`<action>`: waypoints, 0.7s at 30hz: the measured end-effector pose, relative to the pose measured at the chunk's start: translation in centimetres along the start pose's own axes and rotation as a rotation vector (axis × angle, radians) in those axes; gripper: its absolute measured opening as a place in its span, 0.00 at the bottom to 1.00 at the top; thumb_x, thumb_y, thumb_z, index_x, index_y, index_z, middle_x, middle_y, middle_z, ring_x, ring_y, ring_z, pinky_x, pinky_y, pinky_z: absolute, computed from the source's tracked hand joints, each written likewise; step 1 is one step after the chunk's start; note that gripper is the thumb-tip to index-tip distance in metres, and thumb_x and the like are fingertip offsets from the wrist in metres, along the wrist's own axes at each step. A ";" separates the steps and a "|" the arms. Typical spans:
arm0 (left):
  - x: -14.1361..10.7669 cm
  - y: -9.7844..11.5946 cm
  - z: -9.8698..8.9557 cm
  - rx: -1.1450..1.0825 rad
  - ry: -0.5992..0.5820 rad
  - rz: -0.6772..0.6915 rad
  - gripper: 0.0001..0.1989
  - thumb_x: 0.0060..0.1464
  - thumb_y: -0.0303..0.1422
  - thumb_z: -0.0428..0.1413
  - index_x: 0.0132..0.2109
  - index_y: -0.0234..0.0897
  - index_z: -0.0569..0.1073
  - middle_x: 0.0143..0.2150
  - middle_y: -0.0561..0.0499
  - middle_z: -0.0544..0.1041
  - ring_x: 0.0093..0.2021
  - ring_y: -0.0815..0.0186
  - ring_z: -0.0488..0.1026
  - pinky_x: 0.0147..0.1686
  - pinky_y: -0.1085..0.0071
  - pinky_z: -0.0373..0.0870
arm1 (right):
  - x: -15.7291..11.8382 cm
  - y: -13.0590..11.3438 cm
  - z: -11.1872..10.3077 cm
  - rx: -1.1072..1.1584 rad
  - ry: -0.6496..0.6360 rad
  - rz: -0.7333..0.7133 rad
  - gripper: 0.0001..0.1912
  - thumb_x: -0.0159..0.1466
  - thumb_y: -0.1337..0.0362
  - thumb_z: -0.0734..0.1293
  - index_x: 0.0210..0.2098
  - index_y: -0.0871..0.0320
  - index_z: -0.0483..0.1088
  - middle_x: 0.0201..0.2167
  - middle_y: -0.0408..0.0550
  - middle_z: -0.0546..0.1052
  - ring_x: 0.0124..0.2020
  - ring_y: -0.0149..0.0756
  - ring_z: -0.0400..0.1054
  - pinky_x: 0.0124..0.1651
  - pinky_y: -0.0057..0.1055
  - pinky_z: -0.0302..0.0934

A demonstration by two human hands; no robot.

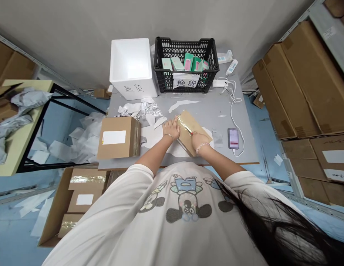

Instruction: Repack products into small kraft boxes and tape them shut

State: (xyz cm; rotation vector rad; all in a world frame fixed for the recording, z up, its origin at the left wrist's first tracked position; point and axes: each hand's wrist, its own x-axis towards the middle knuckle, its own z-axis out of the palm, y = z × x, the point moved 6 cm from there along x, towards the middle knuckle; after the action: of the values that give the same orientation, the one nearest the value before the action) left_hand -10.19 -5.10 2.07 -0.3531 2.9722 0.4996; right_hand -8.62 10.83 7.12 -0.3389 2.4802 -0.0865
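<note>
A brown cardboard box (192, 122) lies at an angle on the table in front of me, with shiny tape along its top seam. My left hand (171, 129) rests against the box's left edge, fingers spread and touching it. Over the right part of the box, my right hand (199, 140) is closed in a fist around a small box cutter (191, 133). Only its thin dark tip and a bit of red show, at the taped seam; the fist hides its handle. White paper (152, 138) lies partly under the box.
A labelled carton (113, 137) stands at left. Behind are a white foam box (130, 87) and a black crate (185, 83) holding small green-and-pink packs. At right lie a phone (233, 138) and a white cable (242, 135). Torn wrapping (140, 109) litters the table.
</note>
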 end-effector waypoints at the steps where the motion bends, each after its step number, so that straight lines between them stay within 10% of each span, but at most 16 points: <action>1: 0.0 0.0 0.0 0.002 -0.003 -0.001 0.33 0.63 0.42 0.40 0.73 0.38 0.46 0.62 0.35 0.63 0.61 0.45 0.60 0.60 0.47 0.49 | -0.8 1.0 0.3 -0.037 0.008 0.045 0.20 0.65 0.72 0.64 0.56 0.67 0.65 0.44 0.68 0.77 0.48 0.51 0.75 0.46 0.40 0.67; 13: 0.0 -0.2 0.0 0.018 -0.016 -0.009 0.33 0.63 0.43 0.40 0.72 0.38 0.48 0.66 0.35 0.60 0.65 0.45 0.57 0.61 0.47 0.52 | -8.8 11.0 3.1 -0.114 -0.059 -0.006 0.14 0.71 0.63 0.54 0.49 0.60 0.66 0.37 0.60 0.78 0.40 0.48 0.75 0.38 0.35 0.61; 21: -1.0 -0.8 0.3 -0.156 0.179 -0.107 0.40 0.62 0.44 0.46 0.72 0.28 0.41 0.74 0.33 0.41 0.73 0.49 0.39 0.68 0.49 0.44 | -5.1 19.9 6.0 0.240 0.234 0.316 0.19 0.73 0.62 0.50 0.57 0.64 0.59 0.46 0.62 0.74 0.44 0.45 0.72 0.43 0.34 0.61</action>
State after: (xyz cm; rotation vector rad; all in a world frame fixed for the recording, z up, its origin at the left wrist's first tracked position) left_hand -9.02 -5.48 1.66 -0.5979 3.0700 0.7253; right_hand -5.52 31.46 2.45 0.1744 2.6833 -0.3035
